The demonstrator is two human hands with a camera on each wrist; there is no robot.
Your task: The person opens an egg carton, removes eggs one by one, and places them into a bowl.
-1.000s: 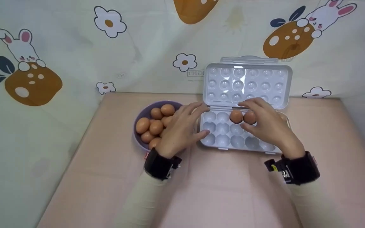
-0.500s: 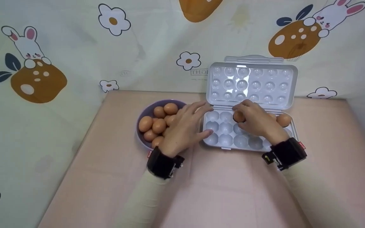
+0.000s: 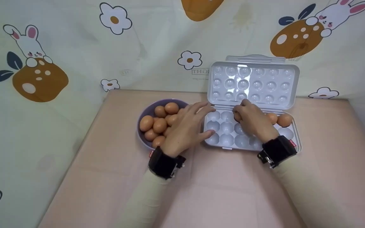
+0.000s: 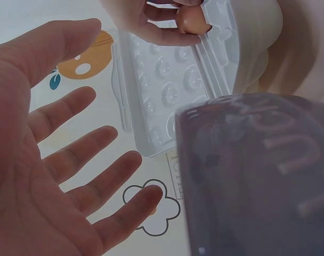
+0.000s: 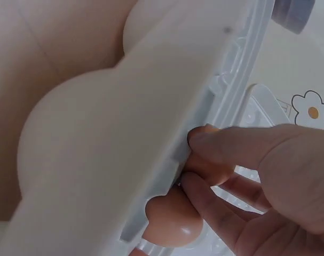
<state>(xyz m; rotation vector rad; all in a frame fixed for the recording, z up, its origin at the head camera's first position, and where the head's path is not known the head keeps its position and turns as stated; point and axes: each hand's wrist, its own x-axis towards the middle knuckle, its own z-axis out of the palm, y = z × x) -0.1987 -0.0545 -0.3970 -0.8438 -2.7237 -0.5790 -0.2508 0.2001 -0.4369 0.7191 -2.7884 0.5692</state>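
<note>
My right hand point(image 3: 253, 120) reaches over the back row of a white plastic egg carton point(image 3: 215, 144), thumb and fingers pinching a brown egg point(image 5: 212, 166) that sits at one of the cups. Right beside it in the right wrist view is another egg point(image 5: 175, 218) in its cup. Two more eggs, a nearer one point(image 3: 284, 120) and its neighbour point(image 3: 272, 118), show at the right end of that row. My left hand point(image 3: 187, 131) is held with its fingers spread over the right side of a purple bowl point(image 3: 141, 141) of brown eggs point(image 3: 159, 125), hiding part of them. Its palm point(image 4: 23, 176) holds nothing.
The carton's lid point(image 3: 252, 84) stands raised at the back, against a printed cloth backdrop point(image 3: 150, 41). A pink cloth point(image 3: 214, 190) covers the table. In the left wrist view the bowl's side point(image 4: 247, 176) fills the lower right.
My right hand has moved left along the back row, from one egg to the egg beside it, and its fingers have closed on that one. The left hand stays by the bowl.
</note>
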